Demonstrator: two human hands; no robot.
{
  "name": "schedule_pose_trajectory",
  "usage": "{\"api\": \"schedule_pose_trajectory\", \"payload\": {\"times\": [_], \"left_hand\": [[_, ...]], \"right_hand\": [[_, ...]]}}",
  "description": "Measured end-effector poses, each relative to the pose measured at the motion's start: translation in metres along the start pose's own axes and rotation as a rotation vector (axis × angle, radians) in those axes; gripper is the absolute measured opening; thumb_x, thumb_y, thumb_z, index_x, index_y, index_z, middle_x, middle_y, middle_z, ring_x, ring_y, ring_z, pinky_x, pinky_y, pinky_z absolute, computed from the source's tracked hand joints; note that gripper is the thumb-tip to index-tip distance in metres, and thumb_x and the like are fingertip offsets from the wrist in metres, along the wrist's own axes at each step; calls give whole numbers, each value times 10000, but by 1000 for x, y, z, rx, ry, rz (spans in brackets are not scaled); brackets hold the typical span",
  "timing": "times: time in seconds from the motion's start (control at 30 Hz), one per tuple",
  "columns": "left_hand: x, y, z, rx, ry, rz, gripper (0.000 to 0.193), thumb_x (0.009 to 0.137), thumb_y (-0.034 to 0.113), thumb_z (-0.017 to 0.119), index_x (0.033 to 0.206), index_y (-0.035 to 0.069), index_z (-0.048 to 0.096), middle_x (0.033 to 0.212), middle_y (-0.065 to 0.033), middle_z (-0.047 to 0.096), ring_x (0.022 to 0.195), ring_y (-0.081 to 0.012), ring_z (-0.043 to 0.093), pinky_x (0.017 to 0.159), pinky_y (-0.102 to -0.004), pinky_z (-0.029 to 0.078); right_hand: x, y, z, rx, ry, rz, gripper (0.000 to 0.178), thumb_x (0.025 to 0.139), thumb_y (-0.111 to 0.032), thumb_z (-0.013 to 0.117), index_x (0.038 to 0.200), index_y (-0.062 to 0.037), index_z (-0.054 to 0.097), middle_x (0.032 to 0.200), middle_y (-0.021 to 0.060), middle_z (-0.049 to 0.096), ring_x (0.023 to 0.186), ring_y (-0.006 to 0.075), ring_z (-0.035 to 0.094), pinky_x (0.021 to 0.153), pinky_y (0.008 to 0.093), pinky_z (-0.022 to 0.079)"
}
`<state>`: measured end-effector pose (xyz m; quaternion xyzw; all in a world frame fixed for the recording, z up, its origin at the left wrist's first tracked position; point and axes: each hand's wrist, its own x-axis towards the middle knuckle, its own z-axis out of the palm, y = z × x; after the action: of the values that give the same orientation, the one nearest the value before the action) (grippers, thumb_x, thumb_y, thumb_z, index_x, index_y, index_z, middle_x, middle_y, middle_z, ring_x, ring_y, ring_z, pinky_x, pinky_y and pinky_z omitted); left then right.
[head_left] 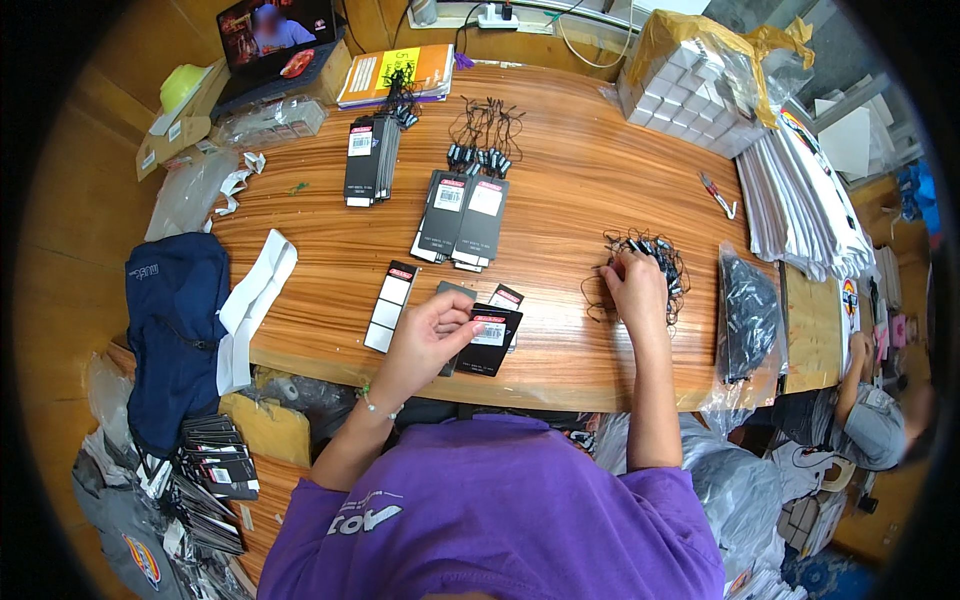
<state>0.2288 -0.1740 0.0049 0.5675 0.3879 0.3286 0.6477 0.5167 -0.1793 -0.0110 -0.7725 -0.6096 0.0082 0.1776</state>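
Observation:
My left hand (425, 340) is closed on a black hang tag (491, 356) with a red strip and a white barcode sticker, pinched by its left edge. Behind that hand, other tags lie partly covered on the table. Just left of it sits a sheet of white stickers (390, 307) with a red top. On the right, my right hand (638, 288) reaches into a tangled pile of black string loops (664, 258). Its fingers curl down onto the strings, and what lies between the fingertips is hidden.
Stacks of strung black tags (461, 222) (371, 165) lie farther back on the wooden table (560, 180). Red-handled snips (718, 195) and a plastic bag of black strings (748, 318) are at right. White boxes (690, 95) stand behind; another person (872, 425) sits far right.

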Motion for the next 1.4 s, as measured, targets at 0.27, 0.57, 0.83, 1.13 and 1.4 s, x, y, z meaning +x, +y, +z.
{"api": "schedule_pose_trajectory", "payload": {"times": [0.27,0.57,0.83,1.13,1.4], "left_hand": [[1,-4,2,-29,-26,-25,154,840,31,611,951,-29,523,798,-27,615,744,-40,573,657,-171,464],[1,-5,1,-3,-42,28,165,851,62,599,977,-37,563,825,-57,635,758,-78,597,681,-209,480],[35,49,19,402,-168,467,84,804,56,615,868,5,635,953,-71,649,865,-189,618,761,-281,480],[63,52,36,460,-298,460,139,804,117,605,904,25,637,841,-124,645,764,-261,624,664,-314,469],[48,46,14,352,-204,404,126,814,82,627,896,-10,651,833,-83,677,699,-123,633,624,-236,493]], "right_hand": [[2,6,13,-9,26,63,144,758,-184,644,752,-43,612,827,97,617,843,276,564,717,404,450],[12,0,9,92,68,38,148,756,-178,647,751,-39,597,789,96,599,817,272,553,691,391,424],[-1,-34,-37,887,-46,73,129,860,-89,558,850,36,585,674,80,612,621,118,548,595,257,441],[-11,-51,-68,1030,-313,-27,141,819,-49,604,943,19,597,687,18,584,640,97,519,611,245,424],[-7,-23,-59,2156,-414,-63,118,849,-122,593,945,-57,570,675,36,556,654,153,507,767,344,436]]}}
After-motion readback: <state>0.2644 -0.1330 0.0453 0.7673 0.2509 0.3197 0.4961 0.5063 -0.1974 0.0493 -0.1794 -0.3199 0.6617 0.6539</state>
